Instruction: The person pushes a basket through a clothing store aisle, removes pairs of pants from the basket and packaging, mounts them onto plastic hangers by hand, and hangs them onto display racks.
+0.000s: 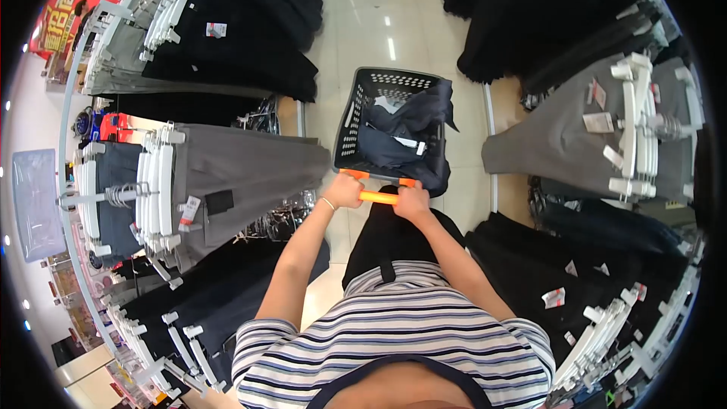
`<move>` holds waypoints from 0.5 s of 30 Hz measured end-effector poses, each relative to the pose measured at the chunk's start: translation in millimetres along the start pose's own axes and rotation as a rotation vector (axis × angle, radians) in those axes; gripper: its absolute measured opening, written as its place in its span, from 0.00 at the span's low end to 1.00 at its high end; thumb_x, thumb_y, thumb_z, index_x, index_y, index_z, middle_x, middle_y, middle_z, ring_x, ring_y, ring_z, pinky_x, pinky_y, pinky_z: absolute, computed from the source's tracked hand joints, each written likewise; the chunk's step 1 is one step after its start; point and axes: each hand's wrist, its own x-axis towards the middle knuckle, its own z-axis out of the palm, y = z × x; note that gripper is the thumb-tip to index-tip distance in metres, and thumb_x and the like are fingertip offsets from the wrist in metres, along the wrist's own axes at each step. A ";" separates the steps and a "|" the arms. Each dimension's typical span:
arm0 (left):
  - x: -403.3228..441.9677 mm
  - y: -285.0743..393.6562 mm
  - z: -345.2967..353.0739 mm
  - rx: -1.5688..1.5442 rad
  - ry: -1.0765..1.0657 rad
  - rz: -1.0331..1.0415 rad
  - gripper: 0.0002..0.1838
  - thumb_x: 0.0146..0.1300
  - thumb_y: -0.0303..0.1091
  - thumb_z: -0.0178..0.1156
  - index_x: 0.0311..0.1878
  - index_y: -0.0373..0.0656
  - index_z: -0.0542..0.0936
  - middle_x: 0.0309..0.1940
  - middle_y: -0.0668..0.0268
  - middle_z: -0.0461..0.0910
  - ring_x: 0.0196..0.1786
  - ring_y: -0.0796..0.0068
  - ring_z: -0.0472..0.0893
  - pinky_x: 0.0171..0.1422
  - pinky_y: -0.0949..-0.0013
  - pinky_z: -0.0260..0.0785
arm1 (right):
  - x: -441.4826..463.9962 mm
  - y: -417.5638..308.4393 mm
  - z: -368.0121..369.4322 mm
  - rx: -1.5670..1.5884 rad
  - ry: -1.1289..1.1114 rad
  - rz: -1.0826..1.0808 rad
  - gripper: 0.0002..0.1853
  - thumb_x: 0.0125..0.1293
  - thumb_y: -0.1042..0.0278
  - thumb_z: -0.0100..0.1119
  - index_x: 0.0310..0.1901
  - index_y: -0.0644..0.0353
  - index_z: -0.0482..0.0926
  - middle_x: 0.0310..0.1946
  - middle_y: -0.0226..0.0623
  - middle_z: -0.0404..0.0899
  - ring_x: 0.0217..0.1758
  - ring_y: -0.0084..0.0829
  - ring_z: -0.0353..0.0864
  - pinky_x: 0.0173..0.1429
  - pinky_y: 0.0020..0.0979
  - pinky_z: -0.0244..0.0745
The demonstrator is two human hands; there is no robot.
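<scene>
Both of my hands are wrapped round the orange handle [379, 197] of a dark grey shopping basket [347, 132]. My left hand [344, 191] grips its left end and has a thin band at the wrist. At the right end of the same bar is my right hand [413, 201], also closed. Dark folded clothes [390, 148] lie inside the basket, and some hang over its right rim. A white tag [410, 144] shows on one of them. The basket is in front of my body, over the aisle floor.
Racks of hanging trousers line both sides: grey trousers [235, 174] on the left, more grey trousers [545, 121] on the right, and black garments [242, 30] further up. White hangers [155, 189] stick out from the rails. A shiny tiled aisle [379, 23] runs ahead between them.
</scene>
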 end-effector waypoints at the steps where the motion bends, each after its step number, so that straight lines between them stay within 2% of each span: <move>1: 9.2 -4.0 -5.6 -0.028 0.022 0.003 0.07 0.35 0.40 0.59 0.15 0.48 0.77 0.13 0.61 0.75 0.21 0.60 0.78 0.31 0.60 0.69 | 8.8 3.1 -7.5 -0.015 0.001 0.016 0.13 0.49 0.60 0.58 0.33 0.58 0.81 0.35 0.39 0.81 0.50 0.42 0.74 0.45 0.43 0.72; 4: 32.3 -19.2 -4.7 -0.057 0.035 0.019 0.07 0.36 0.40 0.59 0.15 0.48 0.77 0.13 0.61 0.75 0.22 0.60 0.78 0.30 0.60 0.68 | 35.1 13.4 -23.9 0.083 0.019 0.072 0.12 0.48 0.63 0.58 0.35 0.57 0.80 0.34 0.42 0.80 0.51 0.45 0.72 0.48 0.45 0.70; 5: 42.1 -25.1 -13.8 -0.056 0.050 0.004 0.07 0.36 0.39 0.59 0.16 0.47 0.77 0.14 0.61 0.75 0.22 0.60 0.78 0.30 0.60 0.68 | 45.5 17.9 -21.8 0.003 0.104 0.058 0.13 0.44 0.61 0.62 0.32 0.57 0.80 0.34 0.41 0.80 0.48 0.45 0.74 0.48 0.44 0.73; 6: 47.8 -26.4 -21.2 -0.062 0.064 -0.013 0.07 0.35 0.38 0.59 0.16 0.47 0.77 0.14 0.61 0.75 0.22 0.60 0.78 0.30 0.60 0.68 | 55.3 20.7 -30.3 0.023 0.062 0.059 0.14 0.44 0.60 0.63 0.32 0.57 0.79 0.35 0.42 0.80 0.49 0.47 0.73 0.49 0.44 0.72; 8: 59.6 -38.9 -20.9 -0.108 0.141 0.021 0.06 0.34 0.37 0.59 0.16 0.46 0.77 0.15 0.61 0.75 0.23 0.60 0.78 0.31 0.60 0.68 | 73.5 29.5 -43.6 0.040 0.013 -0.029 0.20 0.44 0.52 0.65 0.36 0.56 0.78 0.35 0.44 0.79 0.48 0.48 0.73 0.49 0.43 0.72; 10: 73.1 -45.1 -27.0 -0.153 0.196 0.030 0.07 0.33 0.36 0.59 0.16 0.45 0.77 0.15 0.60 0.75 0.23 0.61 0.77 0.32 0.62 0.68 | 89.1 37.9 -84.4 0.046 -0.258 -0.143 0.29 0.42 0.40 0.66 0.40 0.55 0.77 0.36 0.45 0.79 0.50 0.49 0.72 0.49 0.42 0.71; 11: 78.2 -48.6 -29.3 -0.185 0.215 0.029 0.06 0.33 0.36 0.59 0.15 0.44 0.76 0.15 0.60 0.75 0.23 0.60 0.77 0.33 0.62 0.67 | 104.8 44.0 -97.3 0.077 -0.411 -0.200 0.36 0.42 0.31 0.63 0.42 0.58 0.75 0.37 0.45 0.78 0.48 0.45 0.74 0.48 0.38 0.71; 14: 92.6 -58.4 -37.3 -0.230 0.206 0.028 0.06 0.34 0.34 0.58 0.15 0.43 0.75 0.14 0.60 0.74 0.23 0.59 0.76 0.37 0.62 0.66 | 169.9 44.1 -148.0 0.310 -0.680 -0.092 0.36 0.46 0.31 0.59 0.41 0.61 0.75 0.39 0.49 0.78 0.50 0.41 0.76 0.49 0.36 0.70; 15: 95.5 -63.0 -37.4 -0.258 0.239 0.049 0.05 0.35 0.33 0.57 0.15 0.43 0.74 0.14 0.60 0.74 0.23 0.60 0.76 0.38 0.62 0.66 | 209.8 79.6 -109.8 0.387 -0.484 -0.217 0.33 0.50 0.34 0.59 0.38 0.64 0.75 0.33 0.46 0.79 0.38 0.34 0.80 0.41 0.30 0.73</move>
